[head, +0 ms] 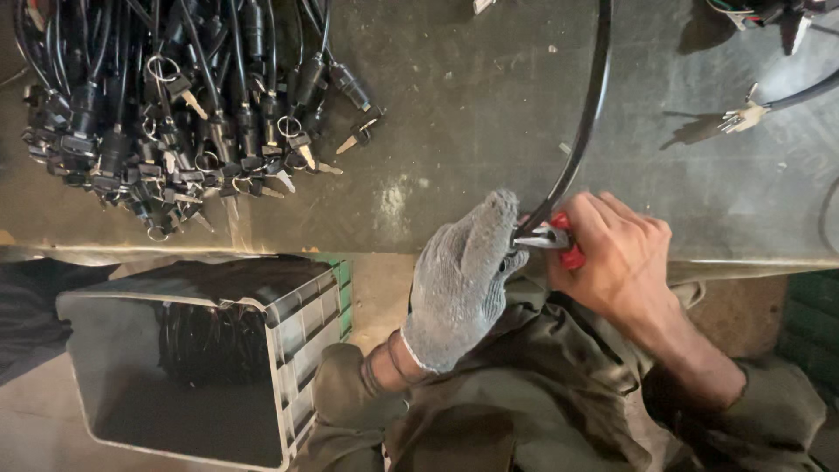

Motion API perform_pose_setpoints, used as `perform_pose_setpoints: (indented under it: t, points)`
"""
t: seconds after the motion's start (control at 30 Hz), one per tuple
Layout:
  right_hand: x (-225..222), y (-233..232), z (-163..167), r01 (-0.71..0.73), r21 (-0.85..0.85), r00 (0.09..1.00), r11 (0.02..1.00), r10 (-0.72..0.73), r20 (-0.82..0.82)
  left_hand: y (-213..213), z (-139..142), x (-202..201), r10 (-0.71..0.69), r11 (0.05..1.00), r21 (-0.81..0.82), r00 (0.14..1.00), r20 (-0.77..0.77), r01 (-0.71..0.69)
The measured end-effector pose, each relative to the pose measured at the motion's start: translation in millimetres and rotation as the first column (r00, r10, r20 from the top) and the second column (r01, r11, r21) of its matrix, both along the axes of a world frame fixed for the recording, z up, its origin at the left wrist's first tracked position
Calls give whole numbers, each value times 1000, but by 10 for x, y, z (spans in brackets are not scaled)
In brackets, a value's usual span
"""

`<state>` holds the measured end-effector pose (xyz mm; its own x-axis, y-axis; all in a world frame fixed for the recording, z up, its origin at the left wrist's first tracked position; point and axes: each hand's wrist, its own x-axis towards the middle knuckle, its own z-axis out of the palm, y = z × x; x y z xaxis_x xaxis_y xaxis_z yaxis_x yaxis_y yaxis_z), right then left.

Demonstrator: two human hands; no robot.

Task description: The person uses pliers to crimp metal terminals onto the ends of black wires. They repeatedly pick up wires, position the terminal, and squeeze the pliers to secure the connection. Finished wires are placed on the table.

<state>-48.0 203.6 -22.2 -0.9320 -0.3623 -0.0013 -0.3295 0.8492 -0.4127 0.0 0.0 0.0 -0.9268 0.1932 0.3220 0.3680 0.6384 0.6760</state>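
From the head camera, the gloved left hand (459, 284) pinches the end of a black cable (587, 131) at the near edge of the bench (454, 105), fingers closed on it. The bare right hand (622, 258) is clamped around red-handled pliers (552, 238), whose tip meets the cable just beside the glove. Because the tip works so close to the glove, a slip could nick a finger or cut too deep into the cable. A heap of keyed cables (183, 114) lies well apart; a grey crate (201, 358) sits below.

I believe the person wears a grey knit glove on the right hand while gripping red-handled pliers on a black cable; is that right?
Not quite: the head view shows the grey knit glove on the left hand. The bare right hand grips the red-handled pliers on the black cable.
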Motion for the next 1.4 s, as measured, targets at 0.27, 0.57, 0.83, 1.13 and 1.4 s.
perform_pose_setpoints:
  t: [0.27, 0.57, 0.83, 1.13, 1.4]
  points:
    - [92, -56, -10, 51, -133, 997, 990, -58, -46, 44, -50, -85, 47, 976, -204, 992, -119, -71]
    - [15, -230, 12, 9, -279, 978, 960, -66, -196, -53, 299, -60, -142, 939, 330, 981, 136, 90]
    - [-331, -166, -144, -306, -449, 949, 839, 230, -216, -151, 338, -44, -481, 716, 693, 777, 406, 81]
    - [-195, -269, 57, 10, -111, 985, 994, -29, -173, -142, 246, -202, 45, 998, 40, 999, 30, -46]
    - [-780, 471, -104, -12, 64, 885, 998, 40, -464, -1045, 548, -579, 401, 899, -185, 916, -17, -397]
